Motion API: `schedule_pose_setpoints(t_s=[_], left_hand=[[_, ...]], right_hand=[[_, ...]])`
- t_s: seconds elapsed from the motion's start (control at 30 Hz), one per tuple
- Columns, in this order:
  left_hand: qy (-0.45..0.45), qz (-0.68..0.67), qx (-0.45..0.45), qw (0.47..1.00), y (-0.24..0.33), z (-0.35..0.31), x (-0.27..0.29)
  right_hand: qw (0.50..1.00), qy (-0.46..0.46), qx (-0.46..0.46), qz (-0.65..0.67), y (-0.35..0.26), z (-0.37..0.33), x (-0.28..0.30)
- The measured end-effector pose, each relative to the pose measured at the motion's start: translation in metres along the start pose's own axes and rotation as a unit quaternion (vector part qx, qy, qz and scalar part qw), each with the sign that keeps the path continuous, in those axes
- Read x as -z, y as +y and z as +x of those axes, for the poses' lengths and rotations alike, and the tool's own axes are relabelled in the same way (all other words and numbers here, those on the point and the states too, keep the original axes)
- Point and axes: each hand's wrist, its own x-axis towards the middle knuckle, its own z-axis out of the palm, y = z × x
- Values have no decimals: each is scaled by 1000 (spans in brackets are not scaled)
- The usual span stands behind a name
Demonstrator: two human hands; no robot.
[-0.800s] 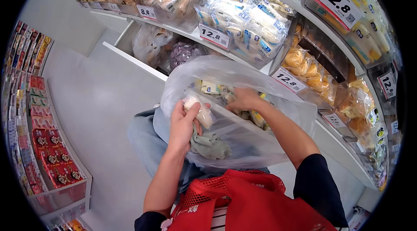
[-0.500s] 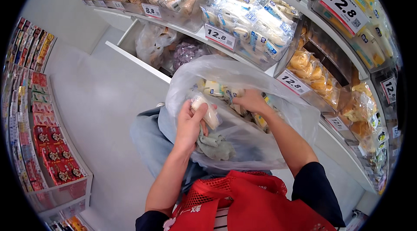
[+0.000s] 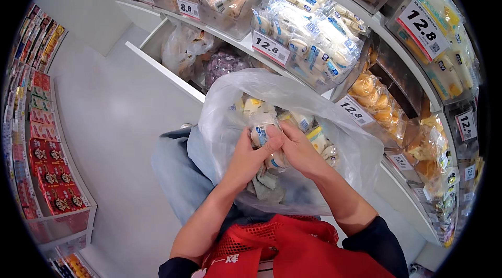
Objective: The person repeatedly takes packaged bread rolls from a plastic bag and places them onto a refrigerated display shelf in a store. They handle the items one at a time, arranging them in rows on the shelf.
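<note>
A large translucent plastic bag (image 3: pixel 218 101) stands open over my lap, with several small wrapped breads (image 3: pixel 317 140) inside. My left hand (image 3: pixel 250 157) and my right hand (image 3: pixel 299 148) meet above its mouth. Between them is a clear-wrapped bread with blue print (image 3: pixel 260 134); the fingers of both hands are closed on it, and the thumbs lie over its front. My hands hide part of the pack, so I cannot tell whether it is one or two. Just below my left hand lies a grey-green cloth (image 3: pixel 267 186).
Ahead, a drawer (image 3: pixel 166 71) is pulled out, holding a clear bag (image 3: pixel 183 48) and a purple bundle (image 3: pixel 224 66). Above and to the right, shelves carry bins of wrapped breads (image 3: pixel 314 32) with price cards (image 3: pixel 271 47). A rack of red packets (image 3: pixel 57 181) stands at left beside the grey floor (image 3: pixel 120 137).
My left hand has moved right with its wrapped bread. The right hand has come back from among the breads in the bag, and both hands now meet on the wrapped bread.
</note>
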Motion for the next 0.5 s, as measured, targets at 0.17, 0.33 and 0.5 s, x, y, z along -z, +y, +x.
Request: schedule_pose_setpoints(t_s=[0.17, 0.33, 0.5], left_hand=[[-28, -123, 23, 992, 10, -4, 1], [-60, -247, 65, 965, 13, -9, 14], [-60, -279, 15, 958, 21, -19, 6]], right_hand=[[994, -20, -45, 100, -19, -17, -8], [988, -47, 85, -121, -46, -35, -15], [958, -30, 141, -249, -66, -36, -15]])
